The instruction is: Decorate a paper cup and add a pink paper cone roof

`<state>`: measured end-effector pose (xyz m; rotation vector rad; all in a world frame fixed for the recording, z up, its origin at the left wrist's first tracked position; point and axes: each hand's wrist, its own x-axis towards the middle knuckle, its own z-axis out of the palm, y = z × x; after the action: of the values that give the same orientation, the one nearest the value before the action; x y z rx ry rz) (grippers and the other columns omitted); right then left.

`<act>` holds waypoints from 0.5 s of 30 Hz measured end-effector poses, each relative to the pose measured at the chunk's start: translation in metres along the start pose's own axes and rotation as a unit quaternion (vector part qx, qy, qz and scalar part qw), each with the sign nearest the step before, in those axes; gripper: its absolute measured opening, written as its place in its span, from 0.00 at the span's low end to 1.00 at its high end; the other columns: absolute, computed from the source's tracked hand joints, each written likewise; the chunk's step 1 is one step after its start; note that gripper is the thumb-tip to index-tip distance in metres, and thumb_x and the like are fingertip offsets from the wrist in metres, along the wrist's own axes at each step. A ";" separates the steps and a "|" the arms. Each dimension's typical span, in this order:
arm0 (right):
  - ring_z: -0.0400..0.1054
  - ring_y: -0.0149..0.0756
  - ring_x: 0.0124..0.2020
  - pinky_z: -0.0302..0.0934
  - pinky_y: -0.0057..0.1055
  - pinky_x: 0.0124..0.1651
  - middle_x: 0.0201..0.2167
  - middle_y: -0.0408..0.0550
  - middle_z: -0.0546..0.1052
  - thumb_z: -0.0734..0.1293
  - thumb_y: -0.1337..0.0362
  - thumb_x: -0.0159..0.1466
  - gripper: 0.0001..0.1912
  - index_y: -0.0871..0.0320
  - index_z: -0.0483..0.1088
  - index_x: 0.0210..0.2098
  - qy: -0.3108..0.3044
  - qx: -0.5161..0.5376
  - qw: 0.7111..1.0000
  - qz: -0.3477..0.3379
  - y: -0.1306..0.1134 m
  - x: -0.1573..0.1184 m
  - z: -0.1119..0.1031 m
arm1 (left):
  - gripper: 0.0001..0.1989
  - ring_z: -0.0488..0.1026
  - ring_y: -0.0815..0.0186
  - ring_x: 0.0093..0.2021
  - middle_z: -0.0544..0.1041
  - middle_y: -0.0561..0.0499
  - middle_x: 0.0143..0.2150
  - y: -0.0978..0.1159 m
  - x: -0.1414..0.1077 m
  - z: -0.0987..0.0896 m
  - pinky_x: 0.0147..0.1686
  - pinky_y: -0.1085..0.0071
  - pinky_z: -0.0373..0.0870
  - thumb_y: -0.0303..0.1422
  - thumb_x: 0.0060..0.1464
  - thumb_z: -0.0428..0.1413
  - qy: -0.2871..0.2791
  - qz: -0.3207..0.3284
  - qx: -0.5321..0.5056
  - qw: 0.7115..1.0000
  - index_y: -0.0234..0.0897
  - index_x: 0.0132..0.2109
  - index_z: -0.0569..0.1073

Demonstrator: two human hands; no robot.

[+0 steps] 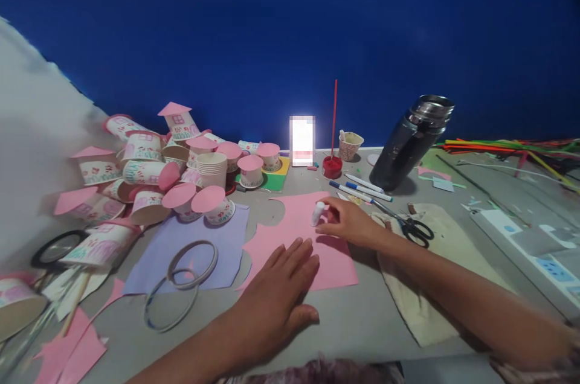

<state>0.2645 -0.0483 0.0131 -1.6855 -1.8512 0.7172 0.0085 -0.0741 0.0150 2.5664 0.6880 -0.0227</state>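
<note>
A pink paper sheet (328, 260) with rounded cut-outs along its left edge lies on the grey table (344, 317). My left hand (283, 287) rests flat at its lower left part, palm down, fingers stretched out, holding nothing. Over the upper part of the sheet, my right hand (347, 221) has thumb and index finger at a small white cylinder (318, 214), which stands slightly tilted. The fingertips reach its right side; whether they press on it is hard to tell.
Paper cups with pink cone tops (211, 203) crowd the left. Two rings (193, 269) lie on purple paper (226, 257). Markers (357, 191), black scissors (417, 230), a cloth (435, 287) and a dark flask (403, 148) are at the right.
</note>
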 end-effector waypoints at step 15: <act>0.59 0.34 0.22 0.46 0.32 0.29 0.19 0.43 0.69 0.69 0.53 0.59 0.15 0.54 0.66 0.22 0.297 -0.147 0.920 0.208 0.104 -0.045 -0.114 | 0.18 0.59 0.52 0.75 0.65 0.45 0.74 -0.023 -0.004 0.028 0.73 0.50 0.59 0.42 0.70 0.52 0.108 0.113 0.032 0.987 0.44 0.61 0.75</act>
<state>0.4214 -0.0809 0.0212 -2.2154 -1.2231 0.0359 -0.0029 -0.0707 -0.0196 2.7202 0.4729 0.3167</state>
